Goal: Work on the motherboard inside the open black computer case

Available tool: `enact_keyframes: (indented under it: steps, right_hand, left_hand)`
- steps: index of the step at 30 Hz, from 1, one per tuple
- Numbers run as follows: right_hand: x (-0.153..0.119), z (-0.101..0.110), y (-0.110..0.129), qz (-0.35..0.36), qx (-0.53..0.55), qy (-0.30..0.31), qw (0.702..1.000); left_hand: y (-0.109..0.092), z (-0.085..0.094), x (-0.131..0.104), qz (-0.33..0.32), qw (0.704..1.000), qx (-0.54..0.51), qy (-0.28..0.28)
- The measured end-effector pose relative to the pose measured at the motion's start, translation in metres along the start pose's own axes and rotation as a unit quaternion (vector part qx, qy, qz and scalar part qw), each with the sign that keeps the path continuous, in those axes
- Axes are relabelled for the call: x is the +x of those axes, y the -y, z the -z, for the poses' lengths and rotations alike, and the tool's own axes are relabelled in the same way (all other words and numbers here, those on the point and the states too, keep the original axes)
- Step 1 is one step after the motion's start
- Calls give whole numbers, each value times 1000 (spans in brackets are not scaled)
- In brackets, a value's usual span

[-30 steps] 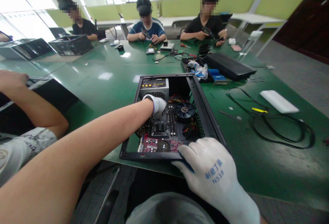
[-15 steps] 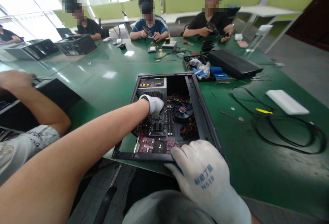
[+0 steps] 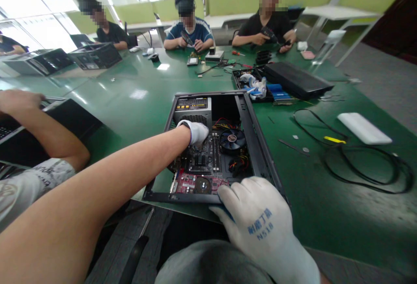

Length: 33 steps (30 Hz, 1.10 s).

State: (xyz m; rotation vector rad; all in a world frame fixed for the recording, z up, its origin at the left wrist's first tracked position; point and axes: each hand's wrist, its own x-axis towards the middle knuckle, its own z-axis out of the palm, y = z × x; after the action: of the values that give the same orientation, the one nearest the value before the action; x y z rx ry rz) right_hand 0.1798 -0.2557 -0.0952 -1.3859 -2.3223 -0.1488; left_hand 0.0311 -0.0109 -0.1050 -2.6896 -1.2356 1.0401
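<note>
An open computer case lies on the green table in front of me. My left hand, in a white glove, reaches into it over the motherboard, just below the power supply. Its fingers are curled down and their tips are hidden, so what they touch cannot be made out. My right hand, gloved too, grips the near edge of the case, thumb below and fingers on top. Beside that hand is the red card; the round black fan sits further up inside.
A black cable coil and a white box lie at the right. Behind the case are a tray with gloves and a black panel. A person's arm rests over another case at the left; several people sit opposite.
Both my hands stay almost where they were, with only a very slight shift. The case has not visibly moved.
</note>
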Motion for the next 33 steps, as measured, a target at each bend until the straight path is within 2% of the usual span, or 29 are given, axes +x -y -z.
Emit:
enact_keyframes:
  steps: [12, 33]
  right_hand:
    - [3, 1, -1, 4, -6, -4, 1000]
    - [3, 1, 0, -1, -11, 10, 1000]
  left_hand:
    - [-3, 8, -6, -8, 1000, -4, 30]
    - [-2, 6, -3, 2, 1000, -4, -1]
